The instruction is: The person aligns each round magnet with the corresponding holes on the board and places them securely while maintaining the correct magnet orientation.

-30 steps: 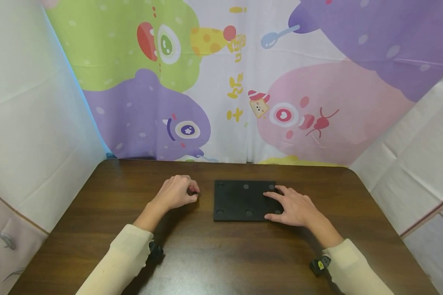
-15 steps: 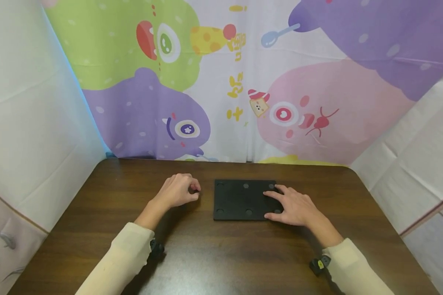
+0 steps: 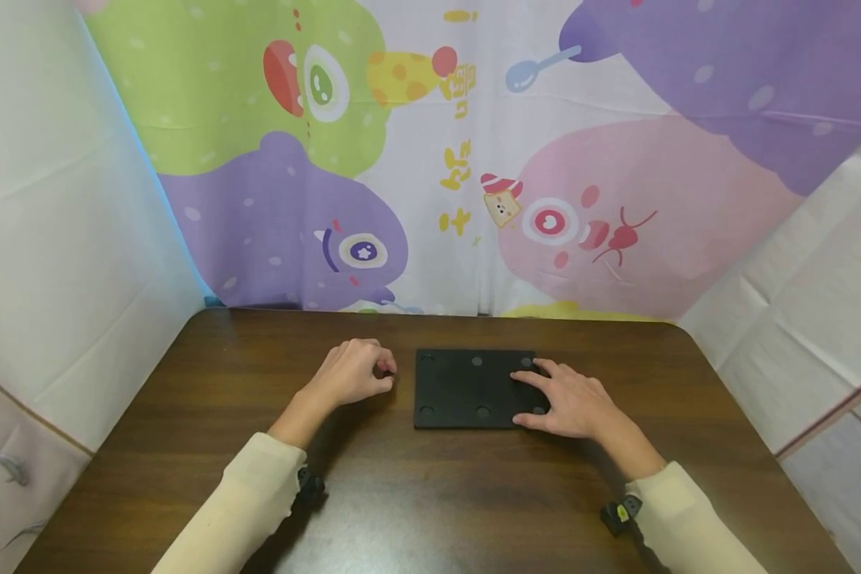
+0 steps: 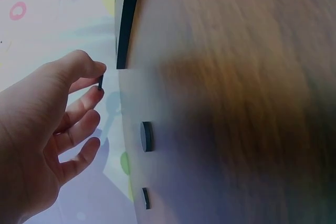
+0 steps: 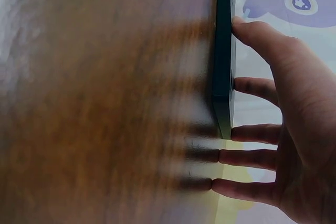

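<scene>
My left hand (image 3: 354,375) hovers just left of the flat black rectangular board (image 3: 455,387), its palm turned inward. Between thumb and fingertip it pinches a small thin dark disc (image 4: 101,82), seen edge-on in the left wrist view; the other fingers curl loosely. On the board's top are several round marks or recesses near its edges. My right hand (image 3: 574,403) lies spread over the board's right end. Its thumb and nearest fingertips touch the top, while the outer fingertips come down on the table beyond the end, as the right wrist view shows.
Two more small dark discs, a nearer one (image 4: 147,136) and another (image 4: 146,198), lie on the wooden table (image 3: 430,494) in the left wrist view; the left hand hides them from the head view. A cartoon-printed curtain (image 3: 430,159) hangs behind the table's back edge.
The left hand has shifted slightly right, closer to the board's left edge. The right hand and the board have stayed in place.
</scene>
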Available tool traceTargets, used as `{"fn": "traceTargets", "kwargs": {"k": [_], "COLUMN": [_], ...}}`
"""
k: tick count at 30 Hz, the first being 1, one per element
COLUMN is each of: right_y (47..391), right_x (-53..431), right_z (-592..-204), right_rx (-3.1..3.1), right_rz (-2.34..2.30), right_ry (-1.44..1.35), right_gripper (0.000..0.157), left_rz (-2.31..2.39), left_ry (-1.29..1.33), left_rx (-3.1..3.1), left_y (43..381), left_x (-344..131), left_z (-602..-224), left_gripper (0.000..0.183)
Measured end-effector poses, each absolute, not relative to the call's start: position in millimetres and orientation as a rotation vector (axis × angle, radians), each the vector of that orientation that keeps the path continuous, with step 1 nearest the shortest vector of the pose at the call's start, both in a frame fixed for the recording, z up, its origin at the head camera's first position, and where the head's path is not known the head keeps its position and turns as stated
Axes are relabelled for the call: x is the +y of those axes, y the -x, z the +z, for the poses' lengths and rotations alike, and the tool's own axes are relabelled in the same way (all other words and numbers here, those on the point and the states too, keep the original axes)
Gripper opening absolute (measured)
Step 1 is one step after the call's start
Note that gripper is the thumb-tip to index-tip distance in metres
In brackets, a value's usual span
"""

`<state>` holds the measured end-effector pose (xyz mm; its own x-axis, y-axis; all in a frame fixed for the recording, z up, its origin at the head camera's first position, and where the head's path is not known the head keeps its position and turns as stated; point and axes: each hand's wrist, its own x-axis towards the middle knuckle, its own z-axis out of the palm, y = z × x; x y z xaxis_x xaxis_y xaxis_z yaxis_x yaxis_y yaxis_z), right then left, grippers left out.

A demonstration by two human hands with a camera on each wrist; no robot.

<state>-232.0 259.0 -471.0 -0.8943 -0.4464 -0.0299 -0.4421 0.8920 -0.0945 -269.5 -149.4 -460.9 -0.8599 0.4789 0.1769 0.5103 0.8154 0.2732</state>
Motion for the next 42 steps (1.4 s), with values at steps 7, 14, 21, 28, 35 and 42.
{"fn": "traceTargets", "kwargs": {"k": [7, 14, 21, 28, 35, 42], "right_y": [233, 233, 233, 232, 232, 231], "right_x": [259, 258, 257, 257, 257, 257], "right_z": [-470, -468, -468, -468, -469, -469], "right_rx": [3.004, 2.998, 2.998, 2.988, 2.992, 2.992], "right_rz": [-0.126, -0.123, -0.129, -0.131, -0.127, -0.132], "right_ry": [0.705, 0.700, 0.699, 0.698, 0.694, 0.686], "right_gripper": [0.082, 0.081, 0.082, 0.082, 0.082, 0.083], "left_rz": [-0.479, -0.485, -0.485, -0.481, -0.499, -0.498], "left_ry": [0.807, 0.825, 0.840, 0.862, 0.865, 0.891], "left_rx": [-2.900, -2.911, -2.919, -2.913, -2.920, -2.910], "left_y": [268, 269, 268, 268, 265, 266], "left_x": [-142, -137, -133, -127, -121, -115], "left_z": [-458, -458, -458, -459, -458, -461], "left_gripper": [0.007, 0.009, 0.009, 0.011, 0.011, 0.010]}}
